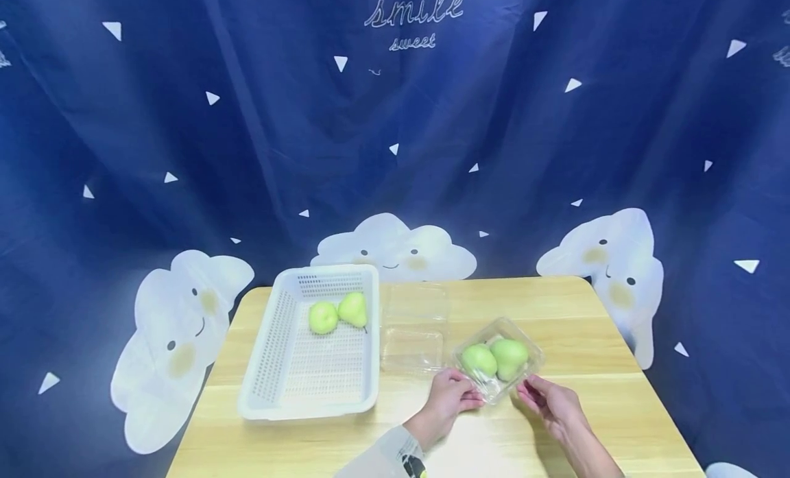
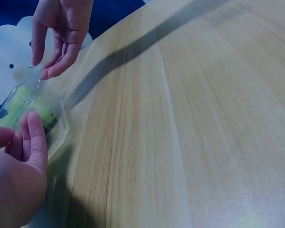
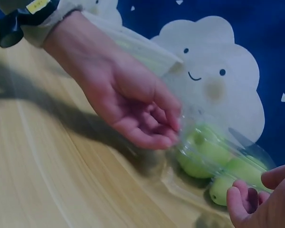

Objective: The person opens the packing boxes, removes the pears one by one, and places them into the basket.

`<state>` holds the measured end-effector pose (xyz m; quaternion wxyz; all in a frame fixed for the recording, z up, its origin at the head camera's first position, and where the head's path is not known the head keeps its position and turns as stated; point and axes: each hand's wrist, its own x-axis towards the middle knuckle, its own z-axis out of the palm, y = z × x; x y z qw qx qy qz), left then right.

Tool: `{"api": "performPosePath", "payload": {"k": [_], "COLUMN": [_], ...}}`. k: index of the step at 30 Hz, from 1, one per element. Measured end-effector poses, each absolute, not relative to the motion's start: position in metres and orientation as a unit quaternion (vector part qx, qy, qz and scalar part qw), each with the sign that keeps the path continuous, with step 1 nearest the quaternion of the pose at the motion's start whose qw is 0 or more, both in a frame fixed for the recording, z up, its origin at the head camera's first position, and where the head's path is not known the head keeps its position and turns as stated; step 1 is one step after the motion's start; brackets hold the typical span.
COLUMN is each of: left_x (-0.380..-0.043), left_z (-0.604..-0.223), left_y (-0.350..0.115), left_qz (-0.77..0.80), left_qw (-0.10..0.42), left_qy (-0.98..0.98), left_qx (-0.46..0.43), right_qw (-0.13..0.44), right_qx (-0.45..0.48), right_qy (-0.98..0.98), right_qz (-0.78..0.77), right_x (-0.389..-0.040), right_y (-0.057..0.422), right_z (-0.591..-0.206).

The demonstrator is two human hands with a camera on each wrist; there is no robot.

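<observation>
A clear plastic clamshell box (image 1: 492,396) sits on the right half of the table, set at an angle. Inside it lie a green pear (image 1: 478,360) and a second green pear (image 1: 510,358) side by side. At the near left corner, my left hand (image 1: 448,399) pinches the box edge between thumb and fingers. The right hand (image 1: 554,404) grips the near right edge the same way, its fingertips right at the plastic. Clear film covers the pears (image 3: 204,152) in the right wrist view. Both hands (image 2: 64,35) flank the box in the left wrist view.
A white perforated basket (image 1: 373,354) stands on the left of the wooden table (image 1: 574,313), with a green pear (image 1: 323,317) and another pear (image 1: 354,309) in it. Between basket and hands lies an open clear clamshell (image 1: 412,350). A blue cloud-patterned curtain (image 1: 395,121) hangs behind.
</observation>
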<state>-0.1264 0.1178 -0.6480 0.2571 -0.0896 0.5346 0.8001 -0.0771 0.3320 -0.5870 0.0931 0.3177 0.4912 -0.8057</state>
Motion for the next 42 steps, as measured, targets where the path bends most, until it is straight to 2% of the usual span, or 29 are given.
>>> {"api": "performPosePath", "payload": {"k": [17, 31, 42], "left_x": [-0.123, -0.127, -0.127], "left_z": [-0.642, -0.648, -0.649], "left_y": [0.123, 0.125, 0.127], "left_qz": [0.806, 0.807, 0.809], "left_qw": [0.256, 0.267, 0.262], "left_qy": [0.525, 0.515, 0.515], "left_qx": [-0.097, -0.107, -0.109], "right_qw": [0.116, 0.077, 0.083], "right_qx": [0.321, 0.332, 0.324], "right_qy": [0.457, 0.511, 0.528], "right_qz": [-0.821, -0.789, -0.78], "right_x": [-0.071, -0.075, -0.079], "right_y": [0.312, 0.301, 0.298], "right_z": [-0.597, -0.598, -0.598]}}
